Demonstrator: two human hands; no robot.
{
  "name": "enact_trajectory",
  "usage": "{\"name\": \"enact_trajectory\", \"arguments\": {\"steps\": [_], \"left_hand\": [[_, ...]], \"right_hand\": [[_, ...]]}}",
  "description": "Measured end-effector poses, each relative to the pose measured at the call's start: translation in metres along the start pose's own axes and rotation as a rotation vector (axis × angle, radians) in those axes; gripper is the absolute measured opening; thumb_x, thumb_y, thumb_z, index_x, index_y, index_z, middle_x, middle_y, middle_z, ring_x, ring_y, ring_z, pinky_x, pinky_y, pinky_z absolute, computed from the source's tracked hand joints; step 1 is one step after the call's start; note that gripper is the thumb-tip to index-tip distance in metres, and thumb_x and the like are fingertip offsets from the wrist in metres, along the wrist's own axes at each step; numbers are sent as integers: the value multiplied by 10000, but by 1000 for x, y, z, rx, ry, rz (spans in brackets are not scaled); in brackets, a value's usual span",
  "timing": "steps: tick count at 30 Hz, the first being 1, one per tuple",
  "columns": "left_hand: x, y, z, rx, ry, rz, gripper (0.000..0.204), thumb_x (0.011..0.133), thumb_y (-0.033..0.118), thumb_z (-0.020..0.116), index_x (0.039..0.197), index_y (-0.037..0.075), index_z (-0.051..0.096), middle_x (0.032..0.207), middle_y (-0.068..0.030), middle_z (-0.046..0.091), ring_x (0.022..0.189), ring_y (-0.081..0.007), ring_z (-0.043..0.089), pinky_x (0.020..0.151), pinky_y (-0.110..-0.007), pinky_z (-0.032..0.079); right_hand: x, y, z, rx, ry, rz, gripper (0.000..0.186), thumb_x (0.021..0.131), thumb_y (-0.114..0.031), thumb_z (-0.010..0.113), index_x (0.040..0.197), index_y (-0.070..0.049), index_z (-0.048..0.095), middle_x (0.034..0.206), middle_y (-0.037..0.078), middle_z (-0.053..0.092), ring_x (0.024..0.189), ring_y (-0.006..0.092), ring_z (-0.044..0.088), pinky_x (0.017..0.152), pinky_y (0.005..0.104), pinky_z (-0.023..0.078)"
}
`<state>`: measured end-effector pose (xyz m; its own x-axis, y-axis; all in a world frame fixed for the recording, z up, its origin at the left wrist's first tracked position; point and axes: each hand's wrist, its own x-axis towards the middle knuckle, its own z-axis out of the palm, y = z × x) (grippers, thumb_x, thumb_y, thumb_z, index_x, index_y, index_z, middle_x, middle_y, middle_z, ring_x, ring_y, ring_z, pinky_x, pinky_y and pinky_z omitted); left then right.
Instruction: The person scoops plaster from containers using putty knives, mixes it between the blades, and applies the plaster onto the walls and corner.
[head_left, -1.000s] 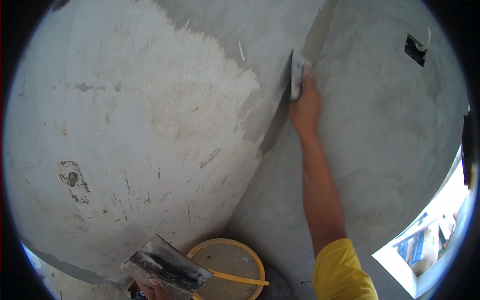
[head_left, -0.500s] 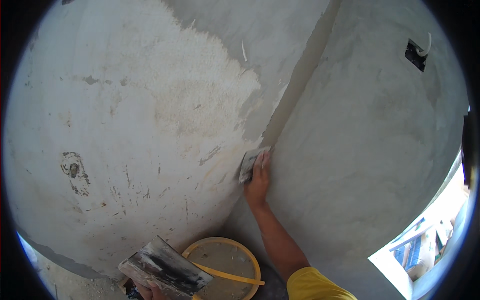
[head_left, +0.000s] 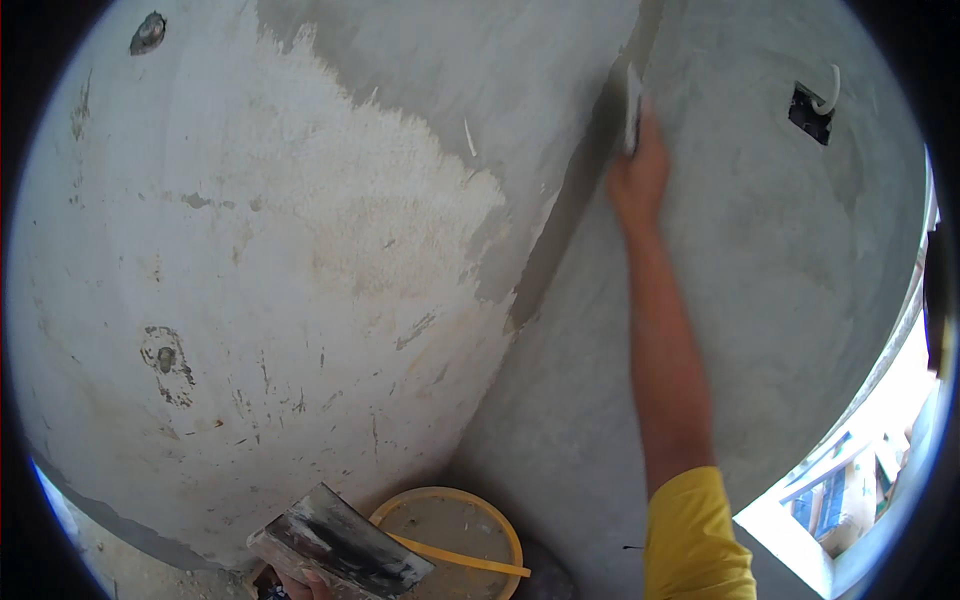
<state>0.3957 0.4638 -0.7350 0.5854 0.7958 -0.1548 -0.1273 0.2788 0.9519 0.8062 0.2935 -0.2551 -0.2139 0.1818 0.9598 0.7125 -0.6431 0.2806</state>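
Note:
My right hand (head_left: 637,178) is stretched up along the inside corner of two walls and grips a small corner trowel (head_left: 631,108) pressed into the wet grey plaster strip (head_left: 570,215). A yellow sleeve covers my upper right arm. At the bottom edge my left hand (head_left: 300,583), mostly hidden, holds a flat plaster-smeared metal trowel (head_left: 338,545) level, just left of a yellow bucket (head_left: 505,525).
The left wall (head_left: 250,280) is rough, whitish and patchy; the right wall (head_left: 800,300) is smooth grey render with a dark electrical box (head_left: 808,112) and a white conduit. The yellow bucket holds grey mix. A bright opening (head_left: 850,480) shows at the lower right.
My right hand has slid the corner trowel from low in the corner back up to high along it. The left hand and flat trowel stay about where they were.

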Motion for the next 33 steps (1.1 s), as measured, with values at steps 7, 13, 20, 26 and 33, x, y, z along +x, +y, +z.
{"name": "enact_trajectory", "arguments": {"steps": [7, 13, 20, 26, 33], "left_hand": [[18, -45, -8, 60, -322, 662, 740, 929, 536, 475, 1452, 53, 272, 1351, -148, 460, 1186, -273, 439, 994, -428, 339], [16, -14, 0, 84, -167, 356, 617, 935, 484, 499, 1333, 37, 347, 1223, -120, 495, 1034, -231, 460, 848, -366, 371], [14, -2, 13, 57, -185, 405, 485, 942, 423, 527, 1194, 19, 434, 1075, -88, 536, 856, -182, 486, 677, -293, 409], [18, -26, -13, 185, -259, 84, 399, 951, 384, 520, 1063, 7, 449, 990, -76, 521, 790, -162, 453, 624, -274, 391], [4, 4, 13, -14, -122, 166, 484, 944, 343, 515, 1213, -34, 374, 1136, -130, 486, 987, -208, 458, 809, -326, 378]], "right_hand": [[68, 19, 15, -175, -126, -100, 615, 687, 54, 486, 1301, 46, 455, 1204, 272, 552, 1125, 425, 518, 971, 433, 419], [-60, -25, 11, -159, -302, 107, 682, 690, 89, 512, 1359, 49, 385, 1343, 284, 445, 1258, 415, 421, 1051, 407, 359], [-206, -85, 10, -30, -335, 199, 724, 721, 104, 572, 1397, 55, 317, 1414, 297, 348, 1318, 433, 340, 1096, 411, 295], [-282, -113, 7, 28, -438, 303, 749, 696, 130, 564, 1398, 71, 309, 1430, 306, 306, 1336, 448, 300, 1105, 438, 271], [-342, -133, 7, 56, -465, 329, 759, 659, 149, 567, 1377, 99, 325, 1431, 331, 289, 1338, 463, 296, 1101, 445, 281]]}}
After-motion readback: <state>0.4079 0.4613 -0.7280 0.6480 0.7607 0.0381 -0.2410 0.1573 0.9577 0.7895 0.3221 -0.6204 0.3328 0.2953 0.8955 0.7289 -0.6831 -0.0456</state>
